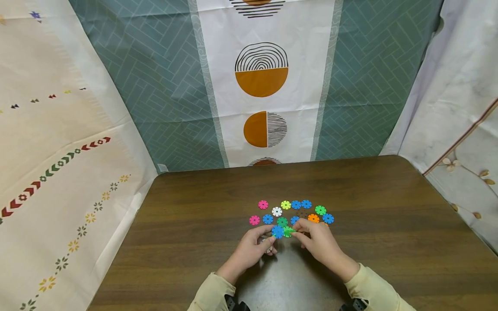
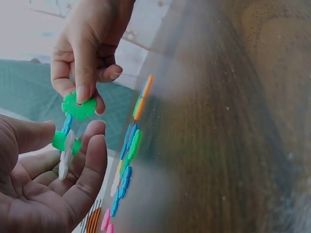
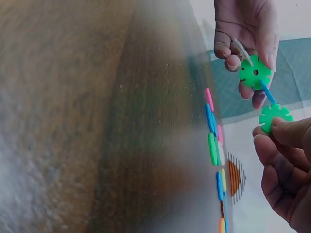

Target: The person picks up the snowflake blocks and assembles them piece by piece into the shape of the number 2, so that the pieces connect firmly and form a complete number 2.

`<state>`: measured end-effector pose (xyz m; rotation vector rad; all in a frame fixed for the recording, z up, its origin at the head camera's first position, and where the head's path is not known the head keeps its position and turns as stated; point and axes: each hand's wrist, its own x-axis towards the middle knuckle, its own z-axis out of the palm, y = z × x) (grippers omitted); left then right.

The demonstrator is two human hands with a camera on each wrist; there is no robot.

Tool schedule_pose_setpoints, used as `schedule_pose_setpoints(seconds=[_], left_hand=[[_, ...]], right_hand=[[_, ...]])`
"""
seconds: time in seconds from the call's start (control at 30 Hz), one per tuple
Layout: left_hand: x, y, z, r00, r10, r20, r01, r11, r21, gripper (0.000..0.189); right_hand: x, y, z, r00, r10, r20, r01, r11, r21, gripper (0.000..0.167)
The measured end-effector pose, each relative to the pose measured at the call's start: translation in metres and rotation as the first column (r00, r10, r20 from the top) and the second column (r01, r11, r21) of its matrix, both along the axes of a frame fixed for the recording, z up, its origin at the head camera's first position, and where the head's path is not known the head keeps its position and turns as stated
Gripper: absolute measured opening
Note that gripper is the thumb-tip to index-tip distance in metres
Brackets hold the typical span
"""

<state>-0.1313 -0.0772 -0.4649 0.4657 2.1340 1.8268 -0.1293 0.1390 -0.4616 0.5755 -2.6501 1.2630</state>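
Observation:
My left hand (image 1: 250, 248) pinches a short chain of notched interlocking discs between thumb and fingers. In the right wrist view this chain has a green disc (image 3: 248, 77) by the left thumb, a blue disc (image 3: 268, 92) seen edge-on and a white disc (image 3: 241, 51) on the far side. My right hand (image 1: 323, 244) pinches another green disc (image 2: 79, 110) between thumb and forefinger, its rim meeting the blue disc's edge. Both hands hold the pieces above the table, just in front of the loose discs.
Several loose discs lie flat on the brown wooden table (image 1: 186, 242) beyond the hands, among them a pink disc (image 1: 263, 204), a white disc (image 1: 276, 211), a yellow disc (image 1: 285, 205) and an orange disc (image 1: 313, 218). A patterned cloth (image 1: 167, 86) hangs behind the table.

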Motion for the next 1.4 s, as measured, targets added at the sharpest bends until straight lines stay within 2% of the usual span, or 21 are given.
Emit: schedule_pose_setpoints(seconds=[0.13,0.23,0.33,0.67,0.9,1.0,1.13,1.2,1.27,1.33,1.4], left_hand=[[0.001,0.0,-0.001,0.999,0.003,-0.035,-0.005,0.998,-0.056,0.042],[0.002,0.0,0.0,0.997,0.011,-0.075,-0.019,0.994,-0.107,0.042],[0.003,0.001,0.0,0.994,0.02,-0.105,-0.036,0.988,-0.152,0.042],[0.002,0.007,-0.004,0.975,0.091,-0.202,-0.131,0.972,-0.196,0.035],[0.003,0.008,-0.004,0.964,0.061,-0.26,-0.135,0.952,-0.276,0.034],[0.003,0.01,-0.003,0.947,0.041,-0.317,-0.15,0.933,-0.327,0.034],[0.003,0.012,-0.002,0.906,0.002,-0.423,-0.197,0.887,-0.417,0.033],[0.003,0.011,-0.003,0.892,-0.006,-0.452,-0.218,0.87,-0.442,0.033],[0.002,0.01,-0.003,0.899,-0.003,-0.437,-0.208,0.876,-0.434,0.033],[0.001,0.009,-0.003,0.921,0.013,-0.39,-0.182,0.898,-0.401,0.032],[0.001,0.008,-0.003,0.949,0.031,-0.313,-0.144,0.928,-0.344,0.032]], right_hand=[[0.0,-0.001,-0.001,0.997,0.009,-0.08,-0.004,0.998,0.066,0.016],[0.0,-0.002,-0.002,0.987,0.014,-0.162,0.006,0.992,0.124,0.017],[0.0,-0.003,-0.003,0.978,0.019,-0.209,0.015,0.987,0.162,0.016],[0.001,-0.006,-0.004,0.975,0.026,-0.221,0.017,0.982,0.19,0.013],[0.002,-0.008,-0.005,0.966,0.039,-0.256,0.015,0.978,0.207,0.011],[0.002,-0.01,-0.006,0.962,0.052,-0.27,0.005,0.978,0.208,0.01],[0.002,-0.014,-0.004,0.957,0.067,-0.281,-0.004,0.976,0.217,0.01],[0.002,-0.016,-0.003,0.955,0.073,-0.288,-0.006,0.974,0.227,0.01],[0.001,-0.018,-0.002,0.957,0.077,-0.279,-0.011,0.973,0.229,0.009],[0.001,-0.018,-0.001,0.961,0.076,-0.266,-0.017,0.975,0.221,0.009],[0.0,-0.018,-0.002,0.966,0.075,-0.246,-0.024,0.979,0.202,0.01]])
